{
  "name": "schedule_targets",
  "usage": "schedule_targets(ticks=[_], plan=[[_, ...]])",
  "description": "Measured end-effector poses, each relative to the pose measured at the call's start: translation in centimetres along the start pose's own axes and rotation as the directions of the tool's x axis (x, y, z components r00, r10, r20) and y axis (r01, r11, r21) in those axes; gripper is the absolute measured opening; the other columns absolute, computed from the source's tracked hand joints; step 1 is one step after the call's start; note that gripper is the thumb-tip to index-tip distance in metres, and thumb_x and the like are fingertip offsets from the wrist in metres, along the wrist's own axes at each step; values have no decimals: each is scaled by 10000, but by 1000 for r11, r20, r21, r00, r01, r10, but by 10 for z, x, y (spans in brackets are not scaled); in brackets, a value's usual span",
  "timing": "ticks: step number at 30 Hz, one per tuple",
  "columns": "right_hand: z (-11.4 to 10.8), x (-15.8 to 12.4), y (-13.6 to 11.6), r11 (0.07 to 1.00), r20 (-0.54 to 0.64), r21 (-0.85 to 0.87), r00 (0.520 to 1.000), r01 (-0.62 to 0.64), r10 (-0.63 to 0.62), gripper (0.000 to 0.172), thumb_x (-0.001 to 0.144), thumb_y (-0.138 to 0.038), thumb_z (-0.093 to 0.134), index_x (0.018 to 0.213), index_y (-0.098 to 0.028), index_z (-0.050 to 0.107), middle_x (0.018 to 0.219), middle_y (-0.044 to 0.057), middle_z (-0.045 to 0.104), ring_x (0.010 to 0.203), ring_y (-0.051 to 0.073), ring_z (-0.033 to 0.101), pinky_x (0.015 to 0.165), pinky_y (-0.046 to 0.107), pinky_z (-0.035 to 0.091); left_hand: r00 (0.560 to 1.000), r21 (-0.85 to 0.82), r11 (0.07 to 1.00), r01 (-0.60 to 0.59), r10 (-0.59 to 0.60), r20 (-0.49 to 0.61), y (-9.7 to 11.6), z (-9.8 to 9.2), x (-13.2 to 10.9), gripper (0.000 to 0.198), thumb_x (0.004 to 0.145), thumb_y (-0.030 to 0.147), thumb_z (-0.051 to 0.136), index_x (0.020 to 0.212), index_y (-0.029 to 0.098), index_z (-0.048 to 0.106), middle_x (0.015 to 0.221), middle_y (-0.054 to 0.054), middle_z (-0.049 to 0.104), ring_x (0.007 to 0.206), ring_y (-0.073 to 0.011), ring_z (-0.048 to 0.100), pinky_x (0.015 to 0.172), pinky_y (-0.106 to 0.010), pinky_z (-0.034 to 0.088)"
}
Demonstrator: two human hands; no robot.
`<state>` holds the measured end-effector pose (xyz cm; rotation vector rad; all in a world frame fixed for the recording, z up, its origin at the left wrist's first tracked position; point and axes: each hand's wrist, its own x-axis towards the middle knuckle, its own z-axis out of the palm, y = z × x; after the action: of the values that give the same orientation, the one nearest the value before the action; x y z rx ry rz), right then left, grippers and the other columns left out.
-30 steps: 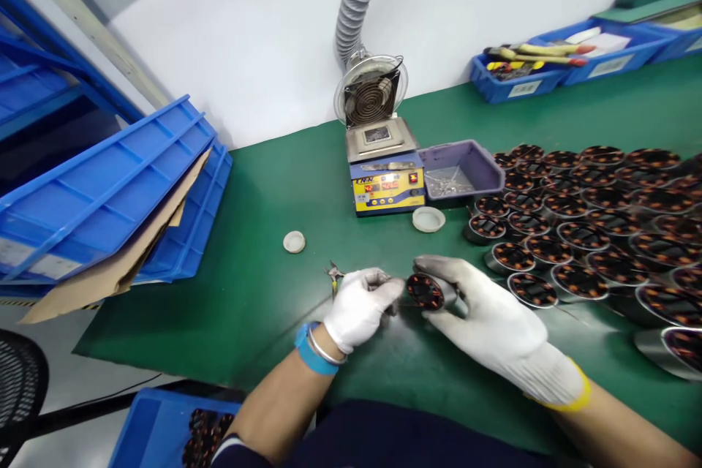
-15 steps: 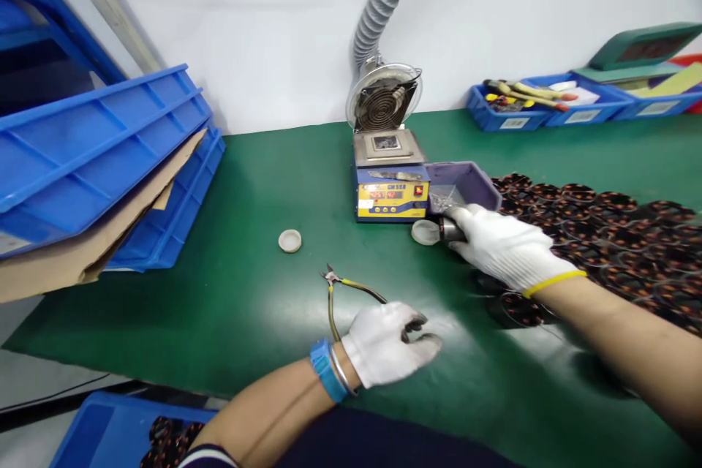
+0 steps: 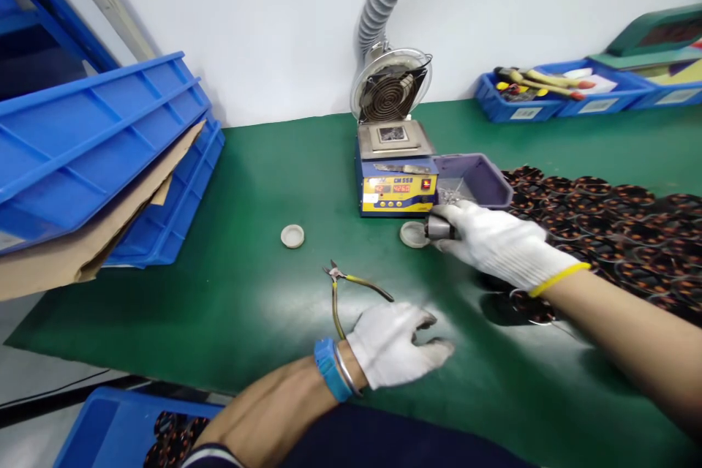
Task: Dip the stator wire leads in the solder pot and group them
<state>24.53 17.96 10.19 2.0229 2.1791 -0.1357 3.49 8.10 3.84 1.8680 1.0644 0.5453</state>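
R hand (image 3: 496,241) out over the green mat (image 3: 246,292), fingers wrapped on a motor stator (image 3: 437,228), held right at the white cap (image 3: 412,234) in front of the solder pot (image 3: 395,179). L hand (image 3: 395,344) resting loose, half-open, holding nothing; cutters (image 3: 351,289) just beside it.

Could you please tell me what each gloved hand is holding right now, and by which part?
The right hand holds a small metal stator around its cylindrical side, beside the white cap. The left hand holds nothing; the cutters lie beside it.
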Motion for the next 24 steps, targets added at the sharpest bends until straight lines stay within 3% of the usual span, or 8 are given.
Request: schedule_targets(ticks=[3, 6, 9, 13, 16, 20, 24], plan=[[-12, -5, 5, 998, -70, -41, 996, -56, 53, 624, 1019, -549, 377, 1561, -246, 430, 1420, 179, 499, 987, 300, 649, 708, 363, 460, 1000, 5, 1000, 3, -3, 7, 0, 0, 0, 415, 912, 551, 592, 1062, 203, 761, 981, -124, 755, 847, -286, 705, 844, -383, 556], [-19, -3, 5, 979, -75, -200, 996, 39, -55, 529, 1030, -413, 372, 1501, -219, 515, 1313, 202, 528, 973, 285, 618, 710, 347, 433, 1000, -7, 1000, -3, 3, 4, -1, 1, 0, 428, 906, 558, 597, 1092, 206, 754, 986, -118, 756, 864, -289, 706, 881, -394, 556], [-15, 4, 0, 955, -44, -269, 989, 126, -143, 520, 1042, -295, 253, 1414, -213, 607, 1221, 210, 546, 947, 277, 577, 721, 361, 435, 1000, -27, 1000, -4, 3, -16, -1, 1, 1, 393, 890, 549, 621, 1041, 214, 762, 930, -109, 745, 844, -290, 703, 868, -392, 560], [-2, 8, -7, 946, -27, -282, 985, 157, -172, 551, 1052, -272, 202, 1398, -216, 627, 1226, 195, 560, 954, 275, 557, 750, 365, 449, 1000, 4, 1000, -12, 12, -5, 0, 0, 1, 370, 897, 546, 618, 1007, 221, 758, 894, -100, 736, 822, -287, 699, 850, -388, 566], [-6, 8, -8, 939, -24, -293, 980, 181, -197, 554, 1055, -258, 209, 1420, -212, 623, 1227, 198, 576, 985, 283, 565, 790, 386, 455, 1000, 65, 998, -21, 20, 17, 0, 0, 1, 389, 922, 544, 577, 1053, 223, 752, 945, -112, 751, 861, -306, 708, 864, -415, 567], [-48, 26, -7, 959, -148, -271, 980, 87, -131, 519, 1063, -274, 269, 1459, -191, 595, 1231, 229, 578, 1066, 329, 570, 848, 449, 461, 999, 79, 997, -1, -2, 33, -4, 2, 2, 406, 922, 548, 562, 1073, 226, 756, 967, -135, 756, 887, -330, 713, 846, -432, 570], [-109, 76, -12, 987, -344, -157, 938, -20, -36, 552, 1085, -350, 249, 1457, -101, 574, 1335, 258, 545, 1255, 387, 511, 907, 516, 432, 1000, 52, 999, 16, -17, 15, -8, 4, 5, 358, 875, 541, 607, 1003, 242, 756, 880, -101, 729, 840, -304, 700, 825, -404, 569]])
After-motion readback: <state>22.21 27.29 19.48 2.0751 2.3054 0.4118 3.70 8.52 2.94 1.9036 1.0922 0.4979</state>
